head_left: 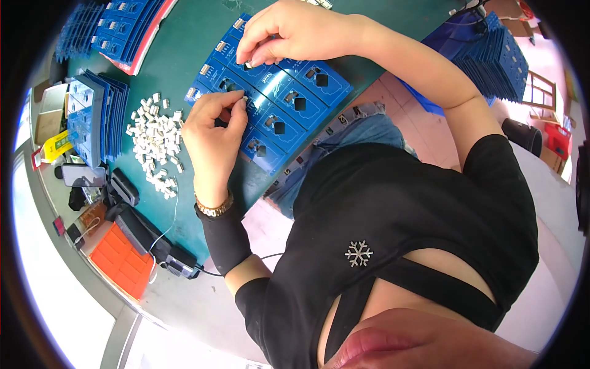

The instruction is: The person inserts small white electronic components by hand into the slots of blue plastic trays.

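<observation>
A blue circuit board panel (290, 126), marked off into several sections with square dark openings, lies on the green table beneath both my hands. My left hand (215, 132), with a gold watch at the wrist, is closed in a pinch over the panel's left part. A tiny pale piece shows at its fingertips, too small to name surely. Higher up, my right hand (284, 34) pinches a small white connector (249, 64) just over the board. White connectors (222, 47) sit in a row along the panel's upper left edge. Loose white connectors (157, 138) are heaped left of my left hand.
Stacks of blue boards stand at the left (86, 117), the upper left (123, 27) and the far right (491, 58). A phone (85, 175), black devices (138, 227) with cables and an orange bin (123, 261) line the lower left table edge (195, 237).
</observation>
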Demonstrator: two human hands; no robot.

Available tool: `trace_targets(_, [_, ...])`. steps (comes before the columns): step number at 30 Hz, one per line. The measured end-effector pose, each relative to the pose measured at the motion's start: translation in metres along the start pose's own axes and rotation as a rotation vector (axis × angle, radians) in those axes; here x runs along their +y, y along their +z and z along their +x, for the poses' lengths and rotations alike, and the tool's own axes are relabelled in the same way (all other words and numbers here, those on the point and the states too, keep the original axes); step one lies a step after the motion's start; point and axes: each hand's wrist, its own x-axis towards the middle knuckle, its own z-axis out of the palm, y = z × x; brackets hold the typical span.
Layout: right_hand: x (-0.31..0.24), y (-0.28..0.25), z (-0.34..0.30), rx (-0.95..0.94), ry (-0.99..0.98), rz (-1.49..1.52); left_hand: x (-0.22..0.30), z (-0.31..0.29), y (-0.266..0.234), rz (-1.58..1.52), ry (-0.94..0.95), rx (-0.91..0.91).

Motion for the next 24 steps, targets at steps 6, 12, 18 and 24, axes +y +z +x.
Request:
trace_targets(6, [0.016, 0.022, -0.002, -0.015, -0.043, -0.080, -0.002, -0.002, 0.004, 0.042, 0.048, 0.029])
trace_targets(12, [0.023, 0.027, -0.003, 0.085, -0.024, -0.053, -0.007, -0.005, 0.006, 0.033, 0.089, 0.051])
trace_targets(18, [0.016, 0.024, -0.004, 0.082, -0.040, -0.092, -0.006, -0.005, 0.008, 0.021, 0.054, 0.061])
trace_targets(24, [0.015, 0.020, -0.006, -0.026, -0.065, -0.111, -0.004, -0.004, 0.008, 0.050, 0.066, 0.053])
